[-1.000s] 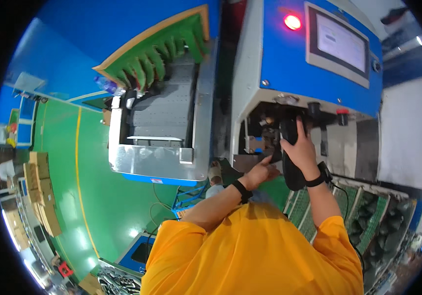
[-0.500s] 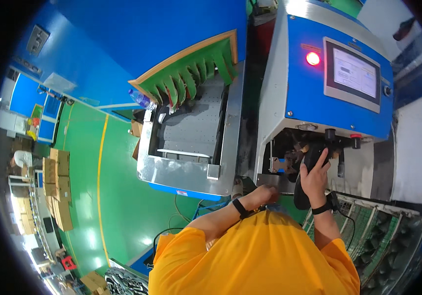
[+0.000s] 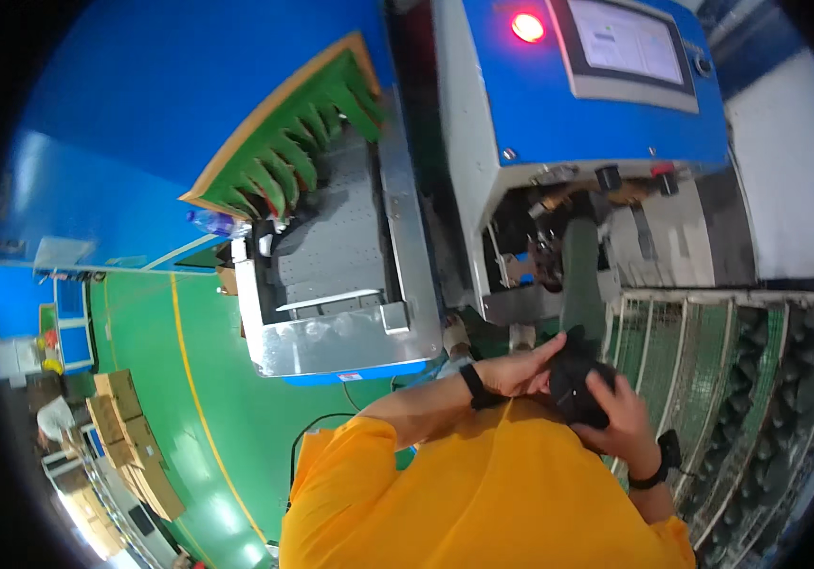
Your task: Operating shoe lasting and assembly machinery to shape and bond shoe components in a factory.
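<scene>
My right hand (image 3: 621,417) grips a black, rounded, shoe-like piece (image 3: 577,387) close to my chest, with its thumb and fingers on either side. My left hand (image 3: 525,370) is at the piece's left edge, thumb raised, and its fingers are partly hidden. A long dark green piece (image 3: 581,275) reaches from beneath the machine's blue panel down toward the black piece. Whether the two are joined I cannot tell. The blue and white machine (image 3: 606,123) stands in front of me, with a lit red lamp (image 3: 527,27) and a screen (image 3: 627,43).
Left of the machine stands a metal conveyor table (image 3: 350,341) behind a green strip curtain (image 3: 279,166). A wire rack (image 3: 691,379) with several dark pointed pieces is at my right. Cartons (image 3: 132,427) lie farther left. A cable (image 3: 298,436) runs beside my left arm.
My right hand has drawn back from the machine toward my chest with the black piece. My left hand has moved right to it. The view has shifted, and the green piece now shows.
</scene>
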{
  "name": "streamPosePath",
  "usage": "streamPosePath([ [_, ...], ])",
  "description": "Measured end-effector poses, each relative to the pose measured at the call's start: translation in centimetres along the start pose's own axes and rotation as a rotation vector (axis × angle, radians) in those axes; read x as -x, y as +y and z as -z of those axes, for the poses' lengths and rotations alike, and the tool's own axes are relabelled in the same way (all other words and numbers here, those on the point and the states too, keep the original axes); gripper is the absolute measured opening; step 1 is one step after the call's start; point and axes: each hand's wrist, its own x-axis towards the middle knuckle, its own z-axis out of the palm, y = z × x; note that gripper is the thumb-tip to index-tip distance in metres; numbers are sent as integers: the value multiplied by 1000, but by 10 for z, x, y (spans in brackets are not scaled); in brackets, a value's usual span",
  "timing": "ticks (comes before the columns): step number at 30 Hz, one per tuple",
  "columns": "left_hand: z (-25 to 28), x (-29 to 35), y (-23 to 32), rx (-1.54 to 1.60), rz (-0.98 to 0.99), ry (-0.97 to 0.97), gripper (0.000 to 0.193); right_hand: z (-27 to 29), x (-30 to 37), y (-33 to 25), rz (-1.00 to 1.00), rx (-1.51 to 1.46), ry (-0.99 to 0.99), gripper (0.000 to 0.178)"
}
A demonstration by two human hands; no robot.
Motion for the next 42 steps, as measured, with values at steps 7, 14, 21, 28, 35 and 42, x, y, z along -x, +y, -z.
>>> streamPosePath([
  [7, -44, 37, -6, -498, -58, 558, 52, -63, -74, 74, -638, -1541, 390, 69],
  [14, -80, 98, 13, -977, -231, 836, 51, -55, -72, 43, -497, -1691, 500, 61],
  [21, -110, 97, 12, -936, -423, 810, 44, -13, 16, 63, -432, -1343, 563, 73],
  [28, -126, 34, 4, -1155, -310, 633, 38, -23, 111, 96, -537, -1008, 746, 78],
  [35, -153, -34, -5, -1004, -161, 384, 46, -46, 187, 96, -849, -893, 820, 87],
  [42, -176, -93, -19, -1028, 1, 339, 53, -78, 252, 89, -1077, -685, 1103, 87],
])
